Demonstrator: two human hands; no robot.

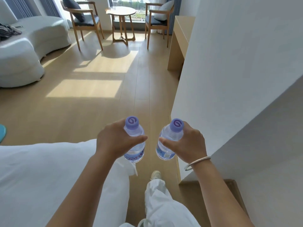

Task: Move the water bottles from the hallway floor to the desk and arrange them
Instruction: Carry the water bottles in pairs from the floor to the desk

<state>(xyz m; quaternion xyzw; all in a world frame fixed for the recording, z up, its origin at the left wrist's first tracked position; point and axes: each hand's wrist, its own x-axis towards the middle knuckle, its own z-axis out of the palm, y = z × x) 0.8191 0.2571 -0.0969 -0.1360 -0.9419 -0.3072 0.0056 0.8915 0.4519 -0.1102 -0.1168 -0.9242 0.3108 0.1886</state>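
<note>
I carry two clear water bottles with purple caps, upright, above the wooden floor. My left hand (114,141) grips the left bottle (135,136) round its upper body, thumb across the front. My right hand (188,145) grips the right bottle (170,140) the same way; a silver bangle sits on that wrist. The two bottles hang close together, a small gap between them. A light wooden desk (182,35) stands far ahead on the right, half hidden behind a white wall.
A white wall (229,63) runs along my right. A white bed (41,177) lies at lower left. Ahead are a white sofa (24,51), two wooden chairs (85,22) and a round table (122,13) by the window. My legs and shoe (155,175) are below.
</note>
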